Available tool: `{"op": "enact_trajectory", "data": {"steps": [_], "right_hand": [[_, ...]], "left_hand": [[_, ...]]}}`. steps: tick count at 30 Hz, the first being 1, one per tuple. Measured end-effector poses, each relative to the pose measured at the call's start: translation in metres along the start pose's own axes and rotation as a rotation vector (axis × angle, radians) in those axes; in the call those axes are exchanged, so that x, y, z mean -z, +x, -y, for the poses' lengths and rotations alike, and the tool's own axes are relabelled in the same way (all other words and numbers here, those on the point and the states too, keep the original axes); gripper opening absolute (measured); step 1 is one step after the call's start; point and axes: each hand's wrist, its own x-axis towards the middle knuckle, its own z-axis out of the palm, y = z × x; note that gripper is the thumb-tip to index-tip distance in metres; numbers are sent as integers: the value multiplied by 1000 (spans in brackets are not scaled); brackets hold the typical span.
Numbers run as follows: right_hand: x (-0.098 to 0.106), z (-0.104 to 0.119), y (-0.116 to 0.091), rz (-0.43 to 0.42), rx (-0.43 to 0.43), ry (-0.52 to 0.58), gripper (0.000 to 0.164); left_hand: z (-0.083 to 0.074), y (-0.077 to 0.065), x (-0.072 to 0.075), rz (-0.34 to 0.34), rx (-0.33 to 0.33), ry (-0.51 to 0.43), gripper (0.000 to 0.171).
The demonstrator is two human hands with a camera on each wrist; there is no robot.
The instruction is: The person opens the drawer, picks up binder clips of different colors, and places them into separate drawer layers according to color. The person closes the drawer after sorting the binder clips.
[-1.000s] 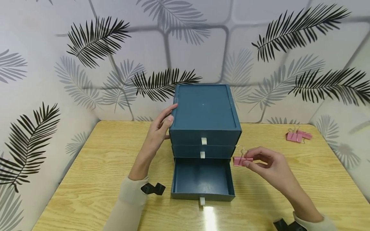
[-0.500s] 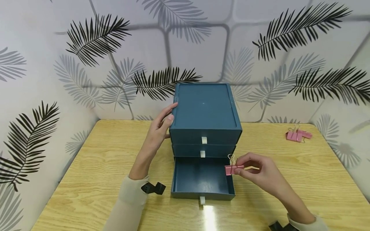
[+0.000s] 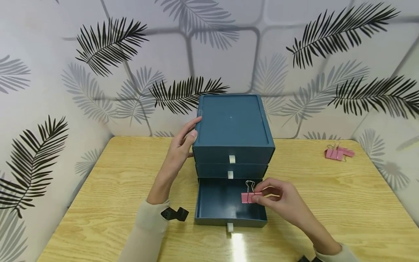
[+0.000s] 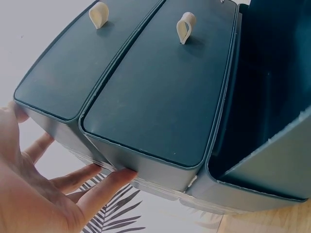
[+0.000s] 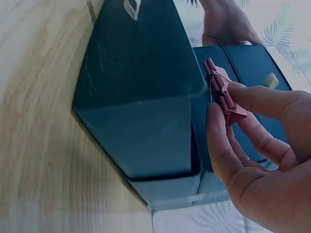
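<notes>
A blue desktop drawer unit (image 3: 233, 120) stands with its bottom drawer (image 3: 214, 221) pulled out, while the two drawers above are closed. My right hand (image 3: 283, 202) pinches a pink binder clip (image 3: 247, 198) between thumb and fingers, over the right part of the pulled-out drawer. Its wire handles point up. In the right wrist view the binder clip (image 5: 234, 115) overlaps the drawer fronts behind it. My left hand (image 3: 175, 154) rests against the unit's left side, thumb near the top edge. Its fingertips touch that side in the left wrist view, fingers (image 4: 109, 191) fairly straight.
More pink binder clips (image 3: 334, 154) lie in a small heap at the table's back right. White pull loops (image 3: 232, 159) stick out from the drawer fronts. The wood table (image 3: 114, 189) meets a leaf-patterned backdrop (image 3: 222, 62) behind the unit.
My right hand has moved left and slightly nearer with the binder clip, from beside the unit to over the pulled-out drawer. The left hand stays at the unit's side.
</notes>
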Motion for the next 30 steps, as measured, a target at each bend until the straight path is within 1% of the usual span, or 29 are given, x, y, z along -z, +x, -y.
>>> {"op": "enact_trajectory", "data": {"steps": [3, 7, 12, 17, 23, 30], "right_hand": [[-6, 0, 2, 20, -11, 5, 14], [-13, 2, 5, 47, 1, 7, 13], [-22, 0, 11, 63, 29, -41, 12], [-32, -1, 17, 88, 67, -61, 11], [-44, 0, 23, 130, 57, -62, 9], [-60, -2, 32, 178, 52, -97, 6]], "left_hand": [[1, 0, 0, -1, 0, -1, 49], [1, 0, 0, -7, -5, -6, 49], [1, 0, -1, -6, -14, -6, 49], [0, 0, -2, -5, -13, -1, 49], [-1, 1, -2, -6, -7, 5, 48], [0, 0, -2, -3, -14, -11, 49]]}}
